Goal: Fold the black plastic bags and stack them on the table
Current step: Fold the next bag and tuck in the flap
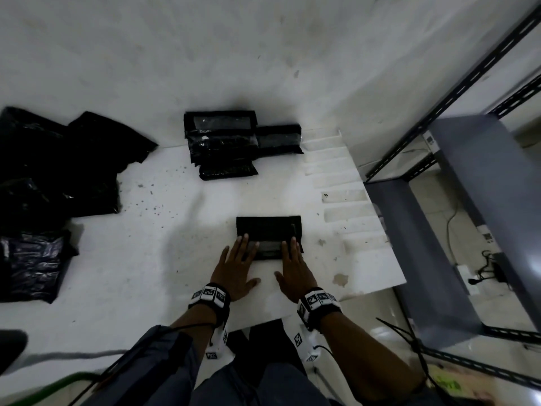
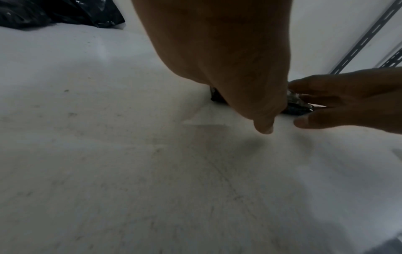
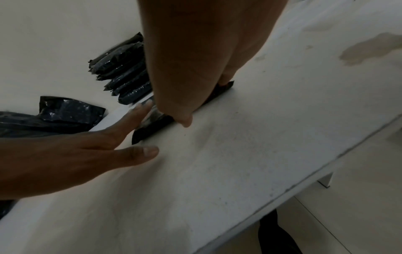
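White table (image 1: 146, 273) carries a stack of folded bags (image 1: 225, 142) beyond the bag (image 1: 268, 230) both flat-fingered hands, left hand (image 1: 234, 268) and right hand (image 1: 294, 268), press, while unfolded bags (image 1: 44, 186) far to its left likely remain.

Glossy black plastic bags (image 1: 219, 142), matt white table (image 1: 146, 273)

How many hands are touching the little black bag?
2. The left hand lies flat with its fingertips on the near left edge of the bag; the right hand lies flat with its fingertips on the near right edge. Both thumbs rest on the table.
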